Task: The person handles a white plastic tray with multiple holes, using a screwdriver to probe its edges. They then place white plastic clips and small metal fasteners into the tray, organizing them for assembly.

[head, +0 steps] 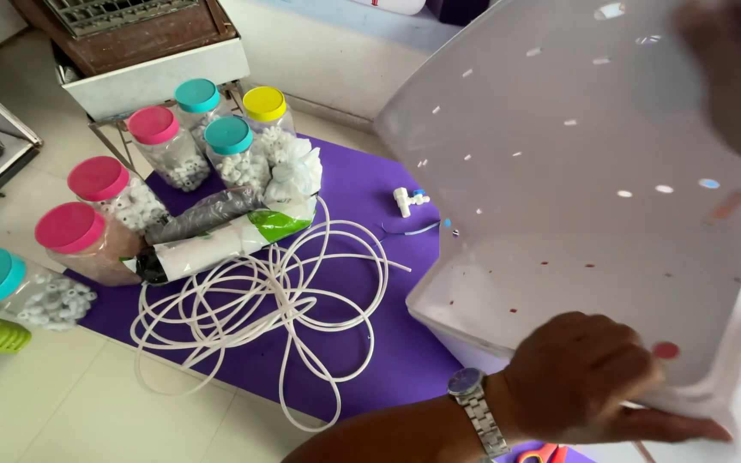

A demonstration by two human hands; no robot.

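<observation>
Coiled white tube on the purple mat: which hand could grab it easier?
Probably the left hand: it holds the big white plastic cover's lower edge, nearer the coiled white tube. The right hand is up at its top.

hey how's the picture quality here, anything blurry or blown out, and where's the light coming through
Head view: the left side is sharp, with the jars and coiled white tubing crisp on the purple mat. The right hand at the top right is smeared by blur. The white plastic housing is translucent, daylight glowing through its small holes; its right edge is washed out. The left hand gripping its lower rim is fairly sharp.
</observation>
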